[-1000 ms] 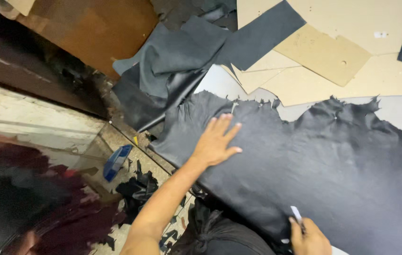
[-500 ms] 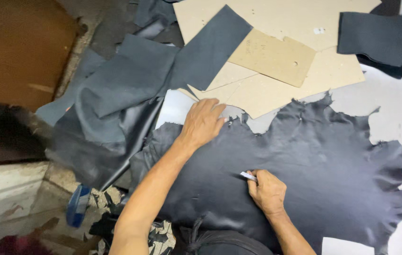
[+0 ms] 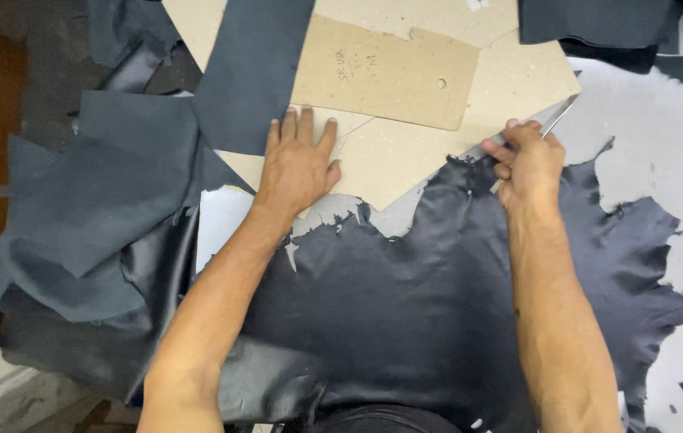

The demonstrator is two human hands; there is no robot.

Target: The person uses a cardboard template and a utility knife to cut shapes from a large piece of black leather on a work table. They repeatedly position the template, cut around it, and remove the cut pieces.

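Observation:
A large dark leather hide (image 3: pixel 437 297) with ragged edges lies spread on the table in front of me. My left hand (image 3: pixel 297 164) rests flat, fingers apart, on a beige cardboard pattern sheet (image 3: pixel 405 152) just beyond the hide's far edge. My right hand (image 3: pixel 527 160) is closed around a thin metal blade tool (image 3: pixel 556 119), at the hide's upper edge where it meets the cardboard. A smaller cardboard template (image 3: pixel 385 72) with a punched hole lies on top of the bigger sheets.
Several cut pieces of dark leather (image 3: pixel 109 200) are piled at the left, partly hanging off the table edge. A long dark strip (image 3: pixel 253 72) lies across the cardboard. More dark pieces (image 3: pixel 598 24) sit at the top right. White table surface (image 3: pixel 662 136) shows on the right.
The view has shifted toward the cardboard. My left hand moved off the hide onto the cardboard sheet. My right hand moved with the tool from the middle of the hide up to its far edge.

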